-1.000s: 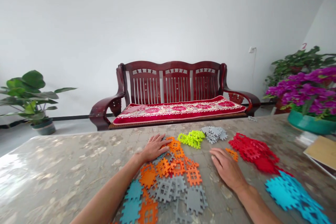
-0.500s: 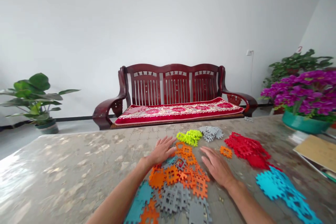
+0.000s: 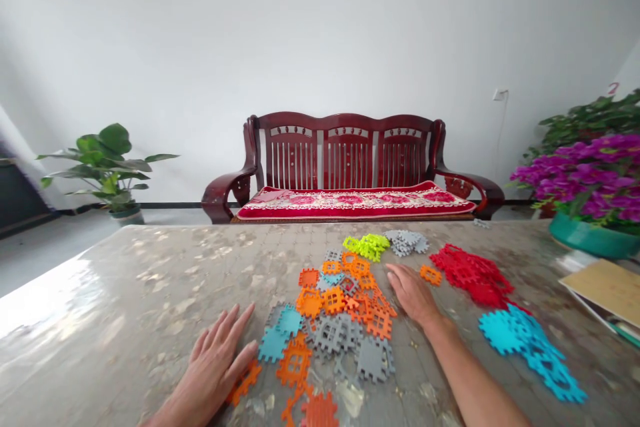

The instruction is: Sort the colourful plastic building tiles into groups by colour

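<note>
My left hand lies flat at the near left of the table, fingers spread, its thumb side beside an orange notched piece that it partly covers. My right hand rests on the table with fingers stretched out, just right of a mixed pile. That pile holds orange interlocking pieces, grey pieces and teal pieces, several with window cut-outs. Beyond the fingertips of my right hand sit yellow-green pieces and a grey heap. A single orange window piece lies right of that hand.
Red pieces and bright blue pieces form heaps at the right. A teal pot of purple flowers and a tan board stand at the table's right. Behind the patterned table is a wooden bench.
My left hand has moved from the far left of the pile toward me and left, uncovering pieces. My right hand stays beside the pile. The view has turned slightly left.
</note>
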